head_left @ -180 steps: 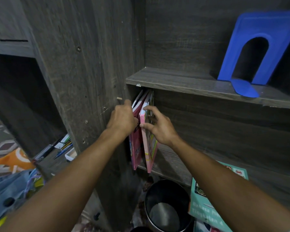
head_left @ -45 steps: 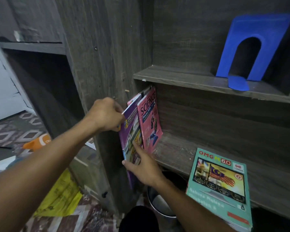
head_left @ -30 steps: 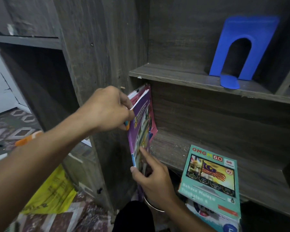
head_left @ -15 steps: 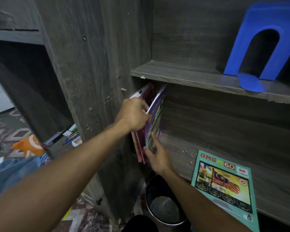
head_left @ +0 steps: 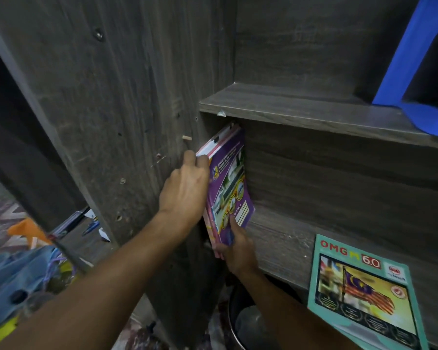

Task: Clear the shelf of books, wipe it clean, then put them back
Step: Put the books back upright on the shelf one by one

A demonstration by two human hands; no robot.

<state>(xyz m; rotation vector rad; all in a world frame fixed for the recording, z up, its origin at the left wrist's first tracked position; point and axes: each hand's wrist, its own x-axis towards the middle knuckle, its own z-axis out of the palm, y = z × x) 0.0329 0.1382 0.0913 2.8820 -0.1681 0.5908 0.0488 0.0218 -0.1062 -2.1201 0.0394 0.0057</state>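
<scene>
A dark wood-grain shelf [head_left: 301,243] is seen. Thin books [head_left: 228,188], the outermost purple-covered, are stood upright at its left end, clasped at the top by the left hand [head_left: 185,188] and at the bottom by the right hand [head_left: 235,251]. A teal book [head_left: 359,294] is laid flat nearby.

The teal book [head_left: 364,294] at the shelf's [head_left: 283,238] front edge bore "OMG", "6.0" across its cover top. The purple book's [head_left: 229,188] cover print was too blurred to read.
</scene>
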